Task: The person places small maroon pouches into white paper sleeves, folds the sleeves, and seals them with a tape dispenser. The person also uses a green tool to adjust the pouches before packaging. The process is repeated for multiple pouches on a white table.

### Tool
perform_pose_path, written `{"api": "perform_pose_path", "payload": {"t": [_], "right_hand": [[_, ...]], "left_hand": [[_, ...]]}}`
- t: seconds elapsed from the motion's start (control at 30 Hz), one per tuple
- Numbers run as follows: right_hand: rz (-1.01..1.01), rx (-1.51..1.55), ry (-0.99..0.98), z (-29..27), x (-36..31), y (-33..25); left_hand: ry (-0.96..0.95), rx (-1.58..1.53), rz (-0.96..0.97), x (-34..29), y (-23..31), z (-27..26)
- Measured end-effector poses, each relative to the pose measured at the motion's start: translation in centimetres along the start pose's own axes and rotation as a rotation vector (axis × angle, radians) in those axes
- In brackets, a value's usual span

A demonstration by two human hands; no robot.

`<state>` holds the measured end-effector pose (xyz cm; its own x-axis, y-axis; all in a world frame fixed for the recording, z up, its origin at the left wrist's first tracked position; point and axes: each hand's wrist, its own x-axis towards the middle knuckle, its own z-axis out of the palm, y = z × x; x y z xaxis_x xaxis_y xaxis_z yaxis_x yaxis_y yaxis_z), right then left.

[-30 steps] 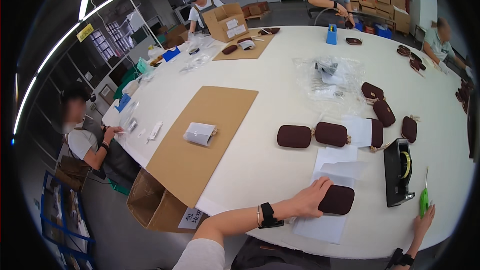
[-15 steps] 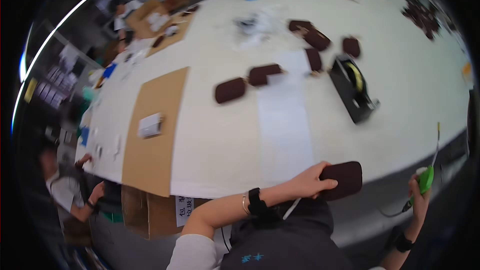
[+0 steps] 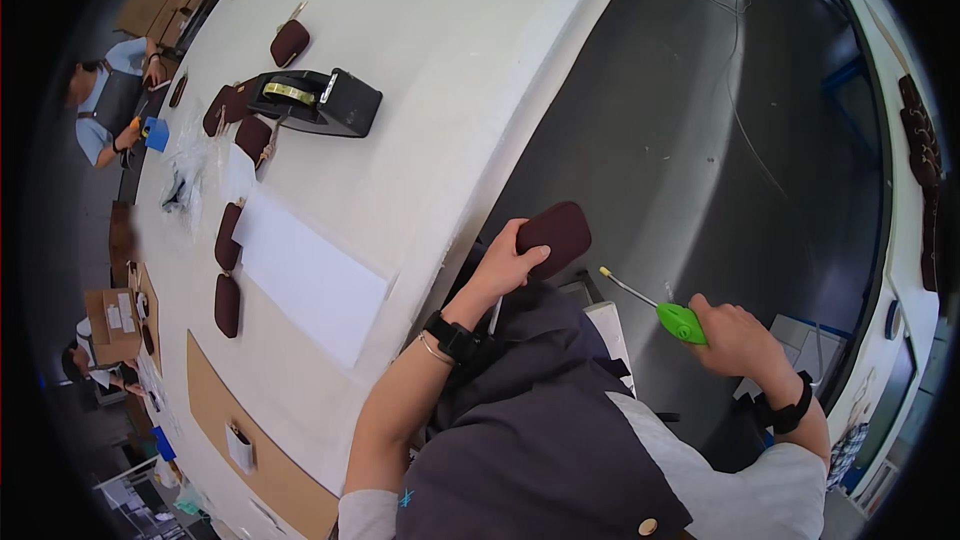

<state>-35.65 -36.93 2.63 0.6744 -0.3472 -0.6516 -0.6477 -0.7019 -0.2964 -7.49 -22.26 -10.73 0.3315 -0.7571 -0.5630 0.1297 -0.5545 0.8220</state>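
My left hand (image 3: 508,266) is closed on a dark maroon rounded case (image 3: 562,230), with the thumb on its upper face, in front of my apron and just off the table edge. Over to the right, my right hand (image 3: 742,336) grips a green air blow gun (image 3: 683,323). Its thin metal nozzle points toward the case, and its yellow tip stays a little apart from it. My right fingers are partly hidden behind the handle.
On the white table (image 3: 450,30) are a black tape dispenser (image 3: 352,105), a white paper sheet (image 3: 310,270), several maroon cases (image 3: 228,306) and a cardboard sheet (image 3: 275,475). Co-workers (image 3: 108,105) stand along the far side. A second table (image 3: 872,380) runs at the right.
My view has swung to the right, away from the table. The blow gun has come up and inward, its nozzle turned from upward toward the case. My left hand keeps the case.
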Motion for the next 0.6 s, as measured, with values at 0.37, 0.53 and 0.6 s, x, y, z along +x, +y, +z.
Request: {"api": "perform_pose_path", "payload": {"t": [0.37,0.53,0.6], "right_hand": [[0.031,-0.022,-0.134,-0.5,3.0,-0.4],[-0.026,-0.022,-0.242,-1.1,3.8,-1.5],[0.02,-0.07,-0.182,-1.3,4.1,-1.5]], "left_hand": [[-0.104,-0.093,-0.161,-0.7,-1.5,-1.2],[-0.117,-0.125,-0.218,-0.8,-2.6,-2.1],[-0.129,-0.151,-0.25,-0.8,-3.2,-2.4]]}}
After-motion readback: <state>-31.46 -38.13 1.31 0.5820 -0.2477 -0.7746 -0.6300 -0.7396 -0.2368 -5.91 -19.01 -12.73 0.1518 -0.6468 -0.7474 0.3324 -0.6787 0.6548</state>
